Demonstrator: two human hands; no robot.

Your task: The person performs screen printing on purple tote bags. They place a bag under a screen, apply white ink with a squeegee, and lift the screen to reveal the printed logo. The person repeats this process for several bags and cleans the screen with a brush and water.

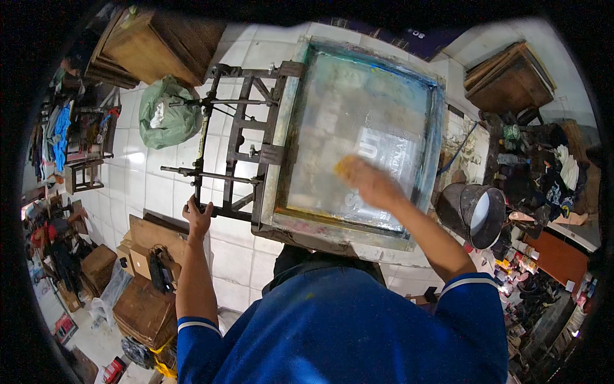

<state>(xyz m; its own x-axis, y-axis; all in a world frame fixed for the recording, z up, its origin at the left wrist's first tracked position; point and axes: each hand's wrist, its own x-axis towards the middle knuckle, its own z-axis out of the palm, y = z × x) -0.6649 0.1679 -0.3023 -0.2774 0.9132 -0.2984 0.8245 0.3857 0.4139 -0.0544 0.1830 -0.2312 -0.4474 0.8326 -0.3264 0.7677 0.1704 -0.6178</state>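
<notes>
A screen-printing frame (441, 147) lies flat in front of me, its pale mesh (320, 128) bearing light lettering on a whitish block at the right. Over the middle of the mesh, my right hand (374, 184) is closed on a small yellow sponge-like piece (346, 164); motion smears both. A dark metal clamp frame (235, 141) with rods and crossbars joins the screen's left side. At that metal frame's near left corner, my left hand (199, 216) is closed round the bar, its fingertips partly hidden.
A green plastic bag (167, 114) sits on the white tiled floor (224, 259). Dark buckets (476, 214) stand right of the screen. Boards (150, 45) lean at the far left, more boards (508, 80) at the far right. Cardboard boxes (146, 307) are beside my left forearm.
</notes>
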